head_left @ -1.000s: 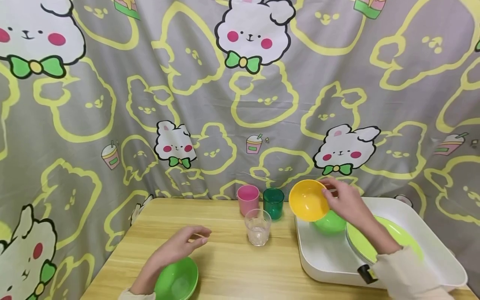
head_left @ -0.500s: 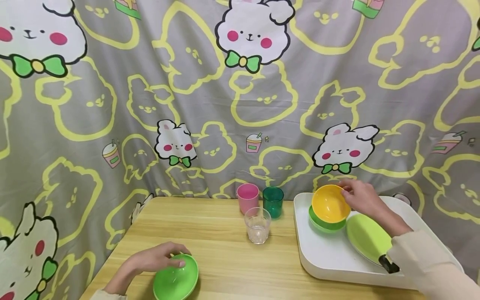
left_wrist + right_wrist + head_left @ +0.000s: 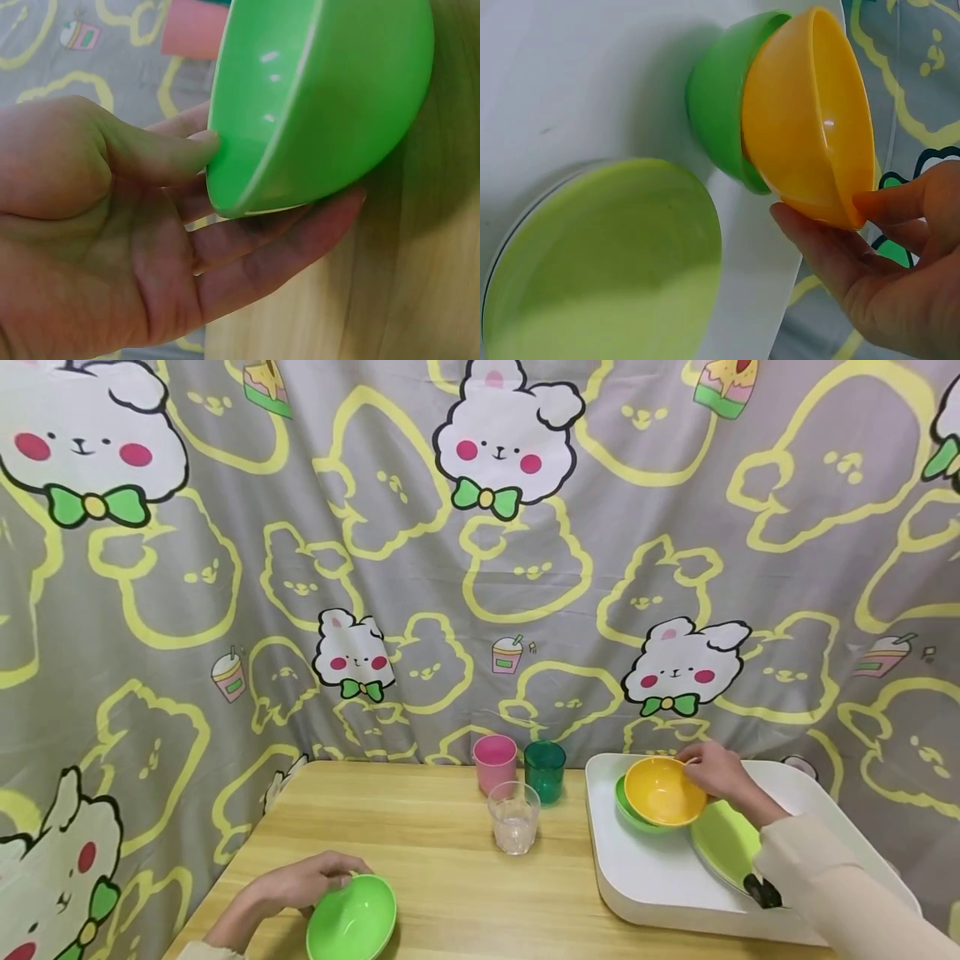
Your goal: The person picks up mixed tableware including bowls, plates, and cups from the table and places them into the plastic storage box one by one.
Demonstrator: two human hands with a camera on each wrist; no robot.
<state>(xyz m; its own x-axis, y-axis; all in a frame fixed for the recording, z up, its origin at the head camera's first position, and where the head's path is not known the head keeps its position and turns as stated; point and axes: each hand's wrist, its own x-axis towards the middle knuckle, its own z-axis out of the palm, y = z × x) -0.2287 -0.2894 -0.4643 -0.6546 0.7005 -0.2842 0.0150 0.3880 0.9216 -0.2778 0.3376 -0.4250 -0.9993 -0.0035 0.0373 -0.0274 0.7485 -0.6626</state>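
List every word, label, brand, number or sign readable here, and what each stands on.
None: no text is readable in any view.
Curtain: printed pictures, no legible lettering.
Green patches on its printed drinks: too small to tell whether they carry writing.
Black item at the right sleeve: too small to read.
Yellow bowl, held green bowl, white tray: no lettering on the sides that show.

You wear loose pale-cream fabric right sleeve [image 3: 847, 883], softly creased; small black block-shaped device [image 3: 763, 891] shows just beside its end. Matching pale-cream fabric left sleeve [image 3: 210, 951], mostly out of frame. Your left hand [image 3: 306, 882], right hand [image 3: 718, 772] bare.
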